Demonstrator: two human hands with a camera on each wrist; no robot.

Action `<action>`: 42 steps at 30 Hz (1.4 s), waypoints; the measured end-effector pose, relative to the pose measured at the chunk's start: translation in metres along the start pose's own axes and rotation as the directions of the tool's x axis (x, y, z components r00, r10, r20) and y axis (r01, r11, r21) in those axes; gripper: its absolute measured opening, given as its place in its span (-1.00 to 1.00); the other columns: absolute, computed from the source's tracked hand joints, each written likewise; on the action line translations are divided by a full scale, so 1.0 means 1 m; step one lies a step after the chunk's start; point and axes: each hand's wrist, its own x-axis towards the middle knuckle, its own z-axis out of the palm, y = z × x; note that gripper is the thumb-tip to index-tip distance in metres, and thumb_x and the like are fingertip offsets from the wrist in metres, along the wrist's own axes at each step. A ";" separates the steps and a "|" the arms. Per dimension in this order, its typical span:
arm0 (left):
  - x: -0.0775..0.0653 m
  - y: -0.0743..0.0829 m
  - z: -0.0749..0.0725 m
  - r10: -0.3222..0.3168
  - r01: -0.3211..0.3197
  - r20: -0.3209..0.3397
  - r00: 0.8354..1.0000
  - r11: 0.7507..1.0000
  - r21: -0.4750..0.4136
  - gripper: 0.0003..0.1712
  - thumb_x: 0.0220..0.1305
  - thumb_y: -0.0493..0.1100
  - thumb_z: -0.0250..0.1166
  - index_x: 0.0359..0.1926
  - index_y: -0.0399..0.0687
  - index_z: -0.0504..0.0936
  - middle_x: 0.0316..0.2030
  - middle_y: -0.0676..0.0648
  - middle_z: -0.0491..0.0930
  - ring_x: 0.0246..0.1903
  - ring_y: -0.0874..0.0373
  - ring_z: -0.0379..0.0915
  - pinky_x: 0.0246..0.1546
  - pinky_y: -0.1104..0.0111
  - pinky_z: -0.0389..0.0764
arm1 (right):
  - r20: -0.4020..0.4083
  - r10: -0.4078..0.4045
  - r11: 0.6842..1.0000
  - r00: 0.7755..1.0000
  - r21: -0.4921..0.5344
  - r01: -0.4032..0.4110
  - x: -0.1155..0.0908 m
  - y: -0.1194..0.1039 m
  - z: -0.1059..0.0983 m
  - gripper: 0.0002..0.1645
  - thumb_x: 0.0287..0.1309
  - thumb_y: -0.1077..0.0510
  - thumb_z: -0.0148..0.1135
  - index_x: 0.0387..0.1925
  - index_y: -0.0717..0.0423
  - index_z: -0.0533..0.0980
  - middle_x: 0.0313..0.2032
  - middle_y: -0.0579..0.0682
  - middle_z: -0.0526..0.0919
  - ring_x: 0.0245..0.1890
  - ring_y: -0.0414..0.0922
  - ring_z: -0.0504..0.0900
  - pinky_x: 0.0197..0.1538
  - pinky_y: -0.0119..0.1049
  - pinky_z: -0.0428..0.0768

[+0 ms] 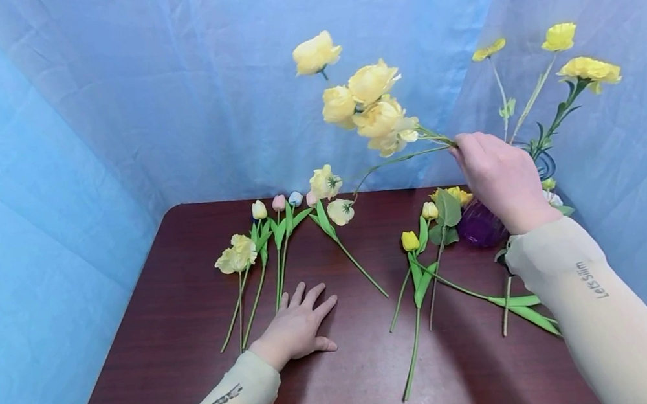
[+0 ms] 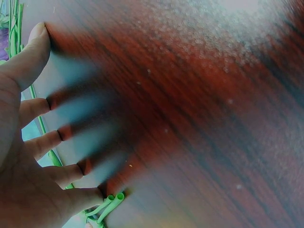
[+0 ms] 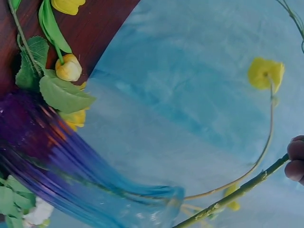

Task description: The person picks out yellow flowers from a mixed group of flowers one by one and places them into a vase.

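My right hand (image 1: 502, 175) pinches the stems of a spray of pale yellow flowers (image 1: 376, 119), raised above the table with the blooms pointing left. One of its stems droops, with a pale bloom (image 1: 341, 212) low over the tabletop. In the right wrist view, fingertips (image 3: 295, 159) grip a green stem (image 3: 237, 192) that runs down past the mouth of a ridged purple-and-blue glass vase (image 3: 95, 175). Yellow flowers (image 1: 588, 69) stand up from the vase, which my right hand partly covers in the head view. My left hand (image 1: 297, 328) rests on the table, fingers spread.
Left on the dark wooden table (image 1: 159, 374) lie several tulips (image 1: 279, 203) and a pale yellow poppy-like flower (image 1: 237, 254). Yellow tulips (image 1: 410, 241) and a leafy stem (image 1: 448, 208) lie right of centre. Blue cloth (image 1: 221, 108) hangs behind. A white flower (image 3: 39, 211) is beside the vase.
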 end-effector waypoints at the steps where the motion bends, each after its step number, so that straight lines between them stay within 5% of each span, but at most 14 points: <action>1: 0.000 0.000 0.000 0.001 -0.001 -0.001 1.000 1.000 0.000 0.01 0.01 0.40 0.32 0.43 0.15 0.23 0.43 -0.14 0.06 0.36 -0.36 -0.08 0.21 -0.31 0.15 | -0.009 0.017 1.000 1.000 0.004 -0.017 -0.002 0.002 0.000 -0.83 0.36 0.20 0.12 -0.26 0.28 0.43 -0.51 0.18 0.52 -0.61 0.11 0.46 -0.67 0.05 0.45; 8: 0.000 0.001 0.000 0.005 -0.005 -0.007 1.000 1.000 -0.004 0.01 0.01 0.40 0.32 0.43 0.14 0.24 0.43 -0.15 0.07 0.35 -0.37 -0.08 0.21 -0.31 0.15 | -0.030 0.167 0.986 0.985 0.024 -0.167 -0.010 0.014 0.000 -0.82 0.35 0.19 0.14 -0.22 0.28 0.49 -0.48 0.23 0.57 -0.58 0.15 0.52 -0.59 0.11 0.48; 21: 0.000 0.000 0.000 0.001 -0.001 0.002 1.000 1.000 0.003 0.01 0.03 0.41 0.29 0.44 0.16 0.21 0.44 -0.14 0.04 0.37 -0.35 -0.11 0.22 -0.30 0.13 | -0.044 0.385 0.922 0.922 0.067 -0.382 -0.022 0.028 -0.002 -0.76 0.38 0.15 0.10 -0.19 0.32 0.46 -0.43 0.28 0.59 -0.53 0.24 0.51 -0.47 0.20 0.43; 37: 0.000 -0.001 0.001 -0.003 0.003 0.001 1.000 1.000 -0.004 0.01 0.03 0.41 0.29 0.44 0.16 0.21 0.44 -0.13 0.05 0.37 -0.35 -0.12 0.22 -0.30 0.12 | -0.186 0.501 0.866 0.845 0.105 -0.490 -0.045 0.046 0.008 -0.74 0.28 0.17 0.20 -0.29 0.37 0.45 -0.44 0.34 0.56 -0.44 0.28 0.45 -0.38 0.29 0.36; 42: -0.001 0.000 -0.001 -0.002 0.002 0.001 1.000 1.000 -0.003 0.01 0.03 0.41 0.30 0.44 0.16 0.21 0.44 -0.13 0.04 0.37 -0.35 -0.12 0.22 -0.30 0.12 | -0.177 0.538 0.843 0.824 0.108 -0.527 -0.052 0.049 0.010 -0.72 0.27 0.15 0.21 -0.30 0.36 0.46 -0.44 0.33 0.55 -0.42 0.29 0.44 -0.34 0.31 0.36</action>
